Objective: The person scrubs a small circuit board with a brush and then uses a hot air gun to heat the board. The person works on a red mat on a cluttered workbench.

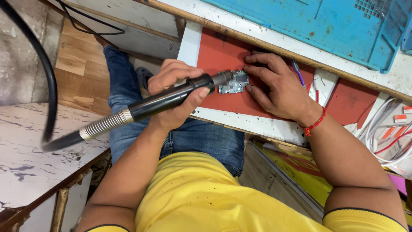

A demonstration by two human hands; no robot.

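Head view: left hand (178,92) grips hot-air wand (171,99) over circuit board (234,82).

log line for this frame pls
left hand: grips hot-air wand, nozzle at circuit board | right hand: steadies board | surface: red mat

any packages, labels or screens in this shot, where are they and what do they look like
No screens show.
Small labels: far right edge by the white cables, little rectangular tags, orange-red and white.
Yellow sheet: below the bench edge beside the right arm, flat, yellow with a red patch, maybe packaging or a sign; too cut off to tell.
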